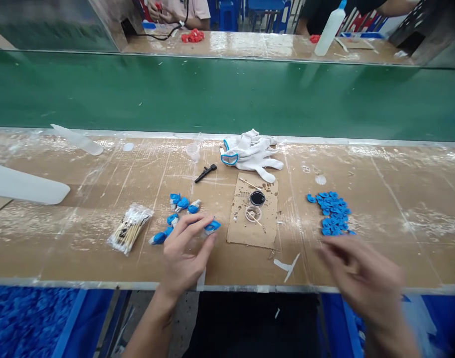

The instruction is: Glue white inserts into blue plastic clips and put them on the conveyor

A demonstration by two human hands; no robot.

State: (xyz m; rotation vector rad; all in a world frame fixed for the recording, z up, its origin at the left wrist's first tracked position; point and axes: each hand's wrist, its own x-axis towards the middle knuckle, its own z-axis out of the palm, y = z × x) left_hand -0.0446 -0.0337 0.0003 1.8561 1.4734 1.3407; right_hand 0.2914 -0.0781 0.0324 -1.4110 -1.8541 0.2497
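Observation:
My left hand pinches a small blue-and-white plastic part between thumb and fingers, just left of a cardboard piece. Several similar blue-and-white parts lie beside and behind that hand. My right hand, smeared by motion, is just in front of a cluster of small blue pieces; its fingertips are too blurred to read. On the cardboard stand a small cup of black liquid and a clear cup with a cotton swab in it. Another swab lies behind them.
A bag of cotton swabs lies left, white gloves and a black tool farther back. Beyond runs a green belt. Blue bins stand below the table edge. Two people sit across, near a white bottle.

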